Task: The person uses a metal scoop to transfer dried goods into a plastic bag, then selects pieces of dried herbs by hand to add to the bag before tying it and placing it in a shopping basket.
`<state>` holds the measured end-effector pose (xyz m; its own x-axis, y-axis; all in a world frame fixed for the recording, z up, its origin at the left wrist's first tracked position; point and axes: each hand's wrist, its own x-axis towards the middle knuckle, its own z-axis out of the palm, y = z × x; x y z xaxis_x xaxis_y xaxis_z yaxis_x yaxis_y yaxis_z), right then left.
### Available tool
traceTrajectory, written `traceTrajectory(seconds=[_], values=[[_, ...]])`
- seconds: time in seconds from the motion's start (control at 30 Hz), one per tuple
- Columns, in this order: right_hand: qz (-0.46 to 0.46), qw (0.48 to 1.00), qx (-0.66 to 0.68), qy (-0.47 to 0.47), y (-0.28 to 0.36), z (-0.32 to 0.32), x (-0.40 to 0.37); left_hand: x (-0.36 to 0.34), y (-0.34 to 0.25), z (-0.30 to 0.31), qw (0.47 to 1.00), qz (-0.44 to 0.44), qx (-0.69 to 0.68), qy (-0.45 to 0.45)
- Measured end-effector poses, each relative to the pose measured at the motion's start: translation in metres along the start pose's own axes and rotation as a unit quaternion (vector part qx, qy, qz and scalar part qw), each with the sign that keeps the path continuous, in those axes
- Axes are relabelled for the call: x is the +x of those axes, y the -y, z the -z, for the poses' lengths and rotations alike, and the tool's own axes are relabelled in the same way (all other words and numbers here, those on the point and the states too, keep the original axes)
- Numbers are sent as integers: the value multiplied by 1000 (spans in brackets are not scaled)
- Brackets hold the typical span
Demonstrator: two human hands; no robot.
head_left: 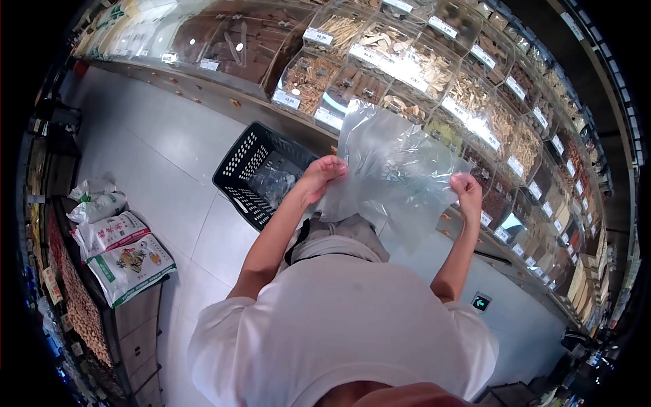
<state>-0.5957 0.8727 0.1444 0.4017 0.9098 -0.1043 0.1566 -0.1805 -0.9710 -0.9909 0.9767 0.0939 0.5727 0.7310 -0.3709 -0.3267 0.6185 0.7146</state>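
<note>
1. Curving across the top and right of my view, the display of clear bins [407, 61] holds dried goods in many browns and tans; its far ends are squeezed and cut off by the dark rim.
2. The pale tiled floor [152, 129] shows below it, partly covered by my arms and shirt [339, 325].
3. At far left, a low stand [139, 339] carries printed sacks [132, 264] lying against one another; I can't read their small print.
4. The black basket [234, 173] sits on the floor beyond my left forearm, which hides one edge. Some clear, crinkled plastic [274, 183] lies inside, but I can't tell what it holds.
5. The clear plastic bag [393, 163] hangs spread between my hands, in front of the bins. Shine and creases make its opening hard to find, and I can't tell whether anything is inside.
6. My left hand [323, 179] pinches the bag's left edge between thumb and fingers, the other fingers curled in.
7. My right hand [466, 193] pinches the right edge the same way, close to a corner.
8. Price labels [319, 36] dot the bins; glare whitens several of them.
</note>
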Motion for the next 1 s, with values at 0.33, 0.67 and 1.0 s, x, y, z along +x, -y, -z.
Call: traceTrajectory(seconds=[0.33,0.67,1.0], values=[[-52,995,77,-37,-12,-21,0,-8,-7,3,994,-33,2,-102],[131,915,-288,-249,11,-67,-15,-11,-13,-13,992,-43,71,-96],[-9,980,6,200,22,-189,-76,-14,28,-50,997,26,58,-48]])
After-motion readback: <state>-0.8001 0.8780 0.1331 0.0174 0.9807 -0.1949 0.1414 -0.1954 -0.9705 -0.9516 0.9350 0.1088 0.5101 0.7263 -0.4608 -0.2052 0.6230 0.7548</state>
